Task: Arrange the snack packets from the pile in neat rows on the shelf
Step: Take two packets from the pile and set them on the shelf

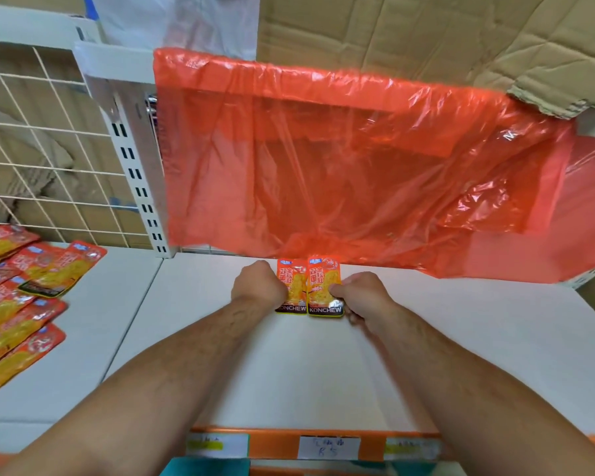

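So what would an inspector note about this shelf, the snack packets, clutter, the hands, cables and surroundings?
Surface: white shelf, price labels on its front rail.
Job's things: left packet and right packet lie side by side at the back; pile of packets lies further left.
Clutter: orange plastic sheet hangs behind them.
Grippers: left hand touches the left packet, fingers hidden; right hand pinches the right packet.
Cables: nothing seen.
Surroundings: wire grid left, cardboard above.

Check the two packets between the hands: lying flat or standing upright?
Lying flat: left packet and right packet lie side by side, printed faces up, on the shelf.
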Tool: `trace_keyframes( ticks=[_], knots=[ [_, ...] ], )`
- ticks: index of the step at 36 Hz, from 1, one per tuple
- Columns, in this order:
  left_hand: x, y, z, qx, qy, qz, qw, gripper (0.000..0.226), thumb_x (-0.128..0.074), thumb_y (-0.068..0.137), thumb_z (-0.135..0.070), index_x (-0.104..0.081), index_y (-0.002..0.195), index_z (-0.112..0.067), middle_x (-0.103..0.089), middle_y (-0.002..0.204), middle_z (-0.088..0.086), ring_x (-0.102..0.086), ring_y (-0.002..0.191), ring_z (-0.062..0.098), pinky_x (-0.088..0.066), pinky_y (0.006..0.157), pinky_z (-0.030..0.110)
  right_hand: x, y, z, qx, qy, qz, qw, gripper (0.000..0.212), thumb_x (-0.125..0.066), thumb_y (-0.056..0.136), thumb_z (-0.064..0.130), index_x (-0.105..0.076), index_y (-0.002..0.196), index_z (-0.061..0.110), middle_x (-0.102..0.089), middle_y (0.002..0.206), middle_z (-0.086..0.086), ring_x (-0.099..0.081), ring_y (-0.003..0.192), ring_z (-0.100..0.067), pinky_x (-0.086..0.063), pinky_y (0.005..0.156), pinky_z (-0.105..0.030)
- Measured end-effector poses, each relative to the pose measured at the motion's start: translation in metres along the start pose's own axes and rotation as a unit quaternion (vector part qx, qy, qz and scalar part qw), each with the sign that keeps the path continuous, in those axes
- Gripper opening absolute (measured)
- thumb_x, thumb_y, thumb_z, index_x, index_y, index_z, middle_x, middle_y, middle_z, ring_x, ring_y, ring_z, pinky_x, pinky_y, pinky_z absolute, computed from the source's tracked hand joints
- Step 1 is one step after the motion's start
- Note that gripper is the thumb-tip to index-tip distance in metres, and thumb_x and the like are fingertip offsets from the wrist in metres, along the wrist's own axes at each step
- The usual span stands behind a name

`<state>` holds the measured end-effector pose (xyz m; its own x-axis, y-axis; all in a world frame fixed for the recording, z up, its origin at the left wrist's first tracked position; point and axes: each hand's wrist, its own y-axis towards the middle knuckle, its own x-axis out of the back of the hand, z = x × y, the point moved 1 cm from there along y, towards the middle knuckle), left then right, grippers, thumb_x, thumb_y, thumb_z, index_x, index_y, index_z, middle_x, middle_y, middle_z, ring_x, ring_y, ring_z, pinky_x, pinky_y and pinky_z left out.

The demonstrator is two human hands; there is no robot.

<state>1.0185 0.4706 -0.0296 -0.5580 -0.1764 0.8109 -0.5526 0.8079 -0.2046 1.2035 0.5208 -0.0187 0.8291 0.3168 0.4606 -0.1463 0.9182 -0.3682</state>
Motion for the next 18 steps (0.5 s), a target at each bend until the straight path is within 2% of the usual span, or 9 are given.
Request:
trace_keyframes(
  ticks=[4, 7, 14, 18],
  knots=[
    [0.0, -0.001, 0.001, -0.002, -0.01, 0.009, 1.0, 0.013, -0.065, 0.069, -0.02, -0.057, 0.078, -0.014, -0.065, 0.087, 0.007, -0.063, 0.081, 0.027, -0.041, 0.062, 0.026, -0.007, 0.0, 0.003, -0.005, 0.008, 0.005, 1.0, 0.024, -0.071, 0.086, 0.016, -0.052, 0.071, 0.009, -0.044, 0.048, -0.006, -0.037, 0.039, -0.019, -0.029, 0.044, -0.027],
    [0.003, 0.001, 0.003, -0.003, -0.028, 0.011, 1.0, 0.017, -0.07, 0.072, -0.024, -0.06, 0.082, -0.014, -0.063, 0.084, 0.004, -0.059, 0.077, 0.024, -0.041, 0.061, 0.026, -0.01, 0.002, 0.008, -0.006, 0.002, 0.005, 1.0, 0.024, -0.07, 0.086, 0.017, -0.053, 0.072, 0.009, -0.045, 0.047, -0.004, -0.037, 0.038, -0.018, -0.03, 0.044, -0.027],
    [0.006, 0.0, 0.007, -0.026, -0.022, 0.011, 0.999, 0.027, -0.074, 0.073, -0.032, -0.064, 0.091, -0.015, -0.068, 0.094, 0.004, -0.064, 0.085, 0.023, -0.043, 0.065, 0.026, -0.019, 0.007, 0.014, -0.012, -0.024, 0.002, 1.0, 0.028, -0.071, 0.086, 0.022, -0.052, 0.07, 0.01, -0.048, 0.05, -0.005, -0.036, 0.032, -0.018, -0.032, 0.042, -0.025],
    [0.007, -0.001, 0.008, -0.039, -0.005, 0.011, 0.999, 0.029, -0.075, 0.074, -0.034, -0.064, 0.095, -0.017, -0.068, 0.099, 0.003, -0.064, 0.09, 0.023, -0.044, 0.068, 0.026, -0.022, 0.01, 0.016, -0.011, -0.105, -0.025, 0.994, 0.026, -0.072, 0.083, 0.027, -0.06, 0.069, 0.008, -0.061, 0.062, -0.009, -0.048, 0.038, -0.019, -0.037, 0.042, -0.022]
  ],
)
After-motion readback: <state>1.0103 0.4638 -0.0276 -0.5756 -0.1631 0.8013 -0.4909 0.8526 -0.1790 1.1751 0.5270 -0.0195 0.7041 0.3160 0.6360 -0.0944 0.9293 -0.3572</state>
